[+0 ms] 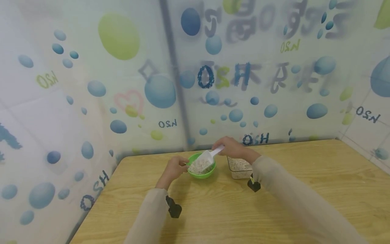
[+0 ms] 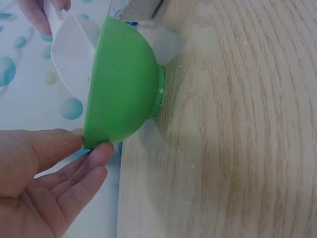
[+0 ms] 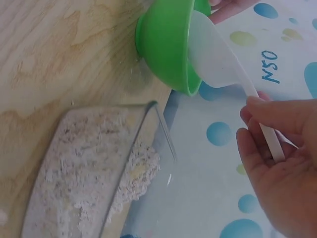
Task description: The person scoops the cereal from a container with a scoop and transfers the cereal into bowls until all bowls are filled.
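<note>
A green bowl (image 1: 202,176) stands on the wooden table, with pale flaky grain (image 1: 198,166) inside it. My left hand (image 2: 59,178) pinches the bowl's rim between thumb and fingers. In my right hand (image 3: 287,144) is the handle of a white scoop (image 3: 218,54), gripped by thumb and curled fingers. The scoop's head tilts down into the bowl, and the bowl's wall partly hides it in both wrist views. To the right of the bowl, a clear container (image 3: 138,109) holds more of the same flakes; my right forearm covers part of it in the head view.
The wooden table (image 1: 213,210) meets a wall covering (image 1: 195,115) printed with blue and green dots along its back edge. A few crumbs lie on the tabletop near the bowl. A dark wrist device (image 1: 174,207) hangs under each sleeve.
</note>
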`<state>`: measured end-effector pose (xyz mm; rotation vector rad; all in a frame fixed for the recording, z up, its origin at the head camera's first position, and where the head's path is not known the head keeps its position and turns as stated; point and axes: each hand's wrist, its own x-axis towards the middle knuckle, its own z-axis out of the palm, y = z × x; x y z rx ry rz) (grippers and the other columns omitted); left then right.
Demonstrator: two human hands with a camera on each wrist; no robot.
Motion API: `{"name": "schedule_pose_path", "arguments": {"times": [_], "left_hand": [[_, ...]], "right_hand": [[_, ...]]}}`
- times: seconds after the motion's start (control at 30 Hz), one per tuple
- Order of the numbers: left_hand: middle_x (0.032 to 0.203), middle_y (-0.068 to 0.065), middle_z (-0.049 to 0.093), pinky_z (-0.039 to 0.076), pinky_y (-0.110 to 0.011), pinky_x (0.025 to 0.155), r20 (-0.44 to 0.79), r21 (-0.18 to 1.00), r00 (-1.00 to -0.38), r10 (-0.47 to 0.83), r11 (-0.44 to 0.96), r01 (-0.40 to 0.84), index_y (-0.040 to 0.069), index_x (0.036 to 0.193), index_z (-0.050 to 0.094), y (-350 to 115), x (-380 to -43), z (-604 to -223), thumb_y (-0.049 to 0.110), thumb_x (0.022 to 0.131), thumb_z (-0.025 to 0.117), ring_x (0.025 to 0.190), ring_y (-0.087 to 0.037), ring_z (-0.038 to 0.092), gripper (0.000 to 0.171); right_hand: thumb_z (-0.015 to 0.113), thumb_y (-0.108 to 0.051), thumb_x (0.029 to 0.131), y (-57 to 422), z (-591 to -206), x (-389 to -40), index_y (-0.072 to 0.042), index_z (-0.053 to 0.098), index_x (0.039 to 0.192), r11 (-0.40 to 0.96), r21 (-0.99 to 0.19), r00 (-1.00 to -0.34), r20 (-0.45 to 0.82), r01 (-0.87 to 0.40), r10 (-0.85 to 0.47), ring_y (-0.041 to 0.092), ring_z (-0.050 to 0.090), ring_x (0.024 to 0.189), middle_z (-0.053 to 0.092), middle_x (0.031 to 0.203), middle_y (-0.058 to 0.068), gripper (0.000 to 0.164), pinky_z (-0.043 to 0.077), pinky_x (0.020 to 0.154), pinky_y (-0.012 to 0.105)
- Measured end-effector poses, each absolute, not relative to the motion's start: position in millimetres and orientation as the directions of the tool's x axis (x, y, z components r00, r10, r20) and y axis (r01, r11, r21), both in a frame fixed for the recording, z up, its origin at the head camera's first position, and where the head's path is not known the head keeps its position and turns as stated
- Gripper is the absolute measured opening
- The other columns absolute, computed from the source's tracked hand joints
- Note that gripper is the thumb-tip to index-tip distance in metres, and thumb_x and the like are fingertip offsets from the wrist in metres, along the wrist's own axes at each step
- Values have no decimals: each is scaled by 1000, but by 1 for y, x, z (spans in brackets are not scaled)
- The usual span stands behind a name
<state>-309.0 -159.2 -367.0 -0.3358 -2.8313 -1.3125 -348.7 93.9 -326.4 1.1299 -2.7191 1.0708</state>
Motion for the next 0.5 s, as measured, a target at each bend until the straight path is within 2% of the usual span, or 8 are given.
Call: {"name": "schedule_pose_path", "arguments": {"times": [0.2, 0.5], "left_hand": [[111, -26, 58, 54, -38, 71, 100, 747, -976, 192, 634, 201, -12, 110, 60, -159, -309, -368, -6, 87, 58, 80, -31, 65, 25], [108, -28, 59, 53, -40, 74, 108, 736, -975, 195, 643, 210, -14, 109, 59, -157, -307, -366, -6, 86, 58, 79, -31, 66, 24]], "right_hand": [[60, 11, 76, 105, -318, -345, 4, 69, 98, 503, -555, -719, 283, -663, -635, 29, 58, 92, 66, 99, 14, 25, 48, 80, 41], [61, 11, 79, 112, -305, -340, 3, 70, 97, 544, -449, -700, 351, -709, -622, 28, 59, 89, 64, 92, 11, 21, 49, 81, 41]]}}
